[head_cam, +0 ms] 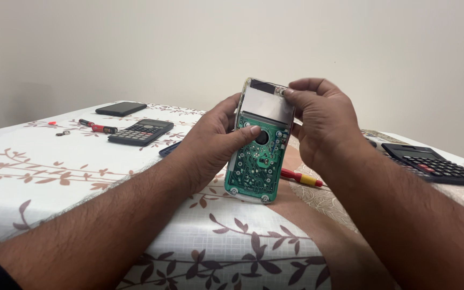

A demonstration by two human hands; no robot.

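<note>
Both hands hold an opened calculator (pixel 258 156) upright above the table, its green circuit board and silvery display back facing me. My left hand (pixel 216 142) grips its left edge, with the thumb pressed across the board just below the display. My right hand (pixel 323 126) pinches the top right corner of the display part between thumb and fingers. A red and yellow screwdriver (pixel 302 178) lies on the cloth just behind the calculator's lower right.
A floral tablecloth (pixel 55 177) covers the table. At back left lie a black calculator (pixel 140 131), a dark phone (pixel 121 108), a small red screwdriver (pixel 99 127) and tiny loose parts (pixel 63 132). Another black calculator (pixel 436 164) lies at right. A dark blue piece (pixel 168 149) peeks from behind my left hand.
</note>
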